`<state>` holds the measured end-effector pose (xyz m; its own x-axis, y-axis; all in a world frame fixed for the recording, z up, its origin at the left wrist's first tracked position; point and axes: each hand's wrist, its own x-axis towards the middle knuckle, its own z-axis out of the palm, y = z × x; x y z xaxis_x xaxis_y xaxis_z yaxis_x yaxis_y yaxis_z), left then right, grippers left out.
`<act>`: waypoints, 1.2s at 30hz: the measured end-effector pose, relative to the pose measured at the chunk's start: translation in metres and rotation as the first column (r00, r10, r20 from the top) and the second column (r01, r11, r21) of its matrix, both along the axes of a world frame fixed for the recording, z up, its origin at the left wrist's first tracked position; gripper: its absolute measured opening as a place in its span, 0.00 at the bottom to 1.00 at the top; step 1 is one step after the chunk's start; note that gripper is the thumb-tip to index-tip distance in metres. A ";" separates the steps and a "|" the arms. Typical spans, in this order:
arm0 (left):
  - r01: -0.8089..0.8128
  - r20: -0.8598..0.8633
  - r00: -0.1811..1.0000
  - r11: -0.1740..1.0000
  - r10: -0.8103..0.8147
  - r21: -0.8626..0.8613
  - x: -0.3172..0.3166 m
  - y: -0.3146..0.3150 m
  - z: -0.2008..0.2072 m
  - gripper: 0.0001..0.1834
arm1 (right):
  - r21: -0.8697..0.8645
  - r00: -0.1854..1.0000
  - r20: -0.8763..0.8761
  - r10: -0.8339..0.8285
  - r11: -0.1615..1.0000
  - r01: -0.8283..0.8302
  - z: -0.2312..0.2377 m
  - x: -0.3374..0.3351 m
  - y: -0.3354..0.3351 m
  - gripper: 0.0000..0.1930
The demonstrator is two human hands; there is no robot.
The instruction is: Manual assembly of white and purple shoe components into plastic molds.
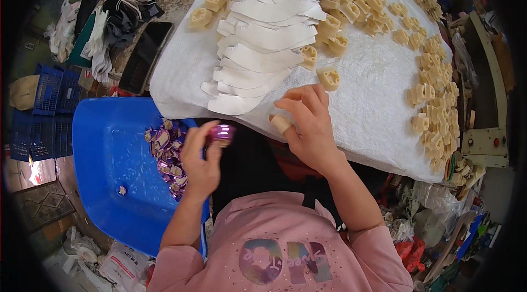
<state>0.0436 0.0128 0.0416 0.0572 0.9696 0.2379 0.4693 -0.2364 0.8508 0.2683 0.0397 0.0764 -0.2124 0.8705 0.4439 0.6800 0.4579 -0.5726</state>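
My left hand [200, 160] pinches a shiny purple-covered block [222, 134], which looks like a small shoe heel, beside the near edge of the table. Motion blurs the hand and the block a little. My right hand [307, 124] is over the table's near edge, fingers bent and apart from the thumb, with nothing seen in it. Tan tape [281, 123] wraps its thumb. Just beyond its fingertips lies a loose beige heel block [329, 79] with a hollow top. To its left, white curved cover strips [255, 75] overlap in a long row.
Purple covered blocks [164, 149] lie heaped in a blue tub [90, 182] at my left. Beige blocks crowd the right edge [436, 105] and far part of the cloth-covered table [373, 110]. A dark phone [146, 56] and gloves [96, 34] are at the left.
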 end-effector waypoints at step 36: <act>0.213 -0.494 0.869 0.894 0.011 0.395 0.040 0.066 0.012 0.22 | 0.169 0.936 -0.335 0.105 0.984 -0.051 0.025 0.007 0.063 0.09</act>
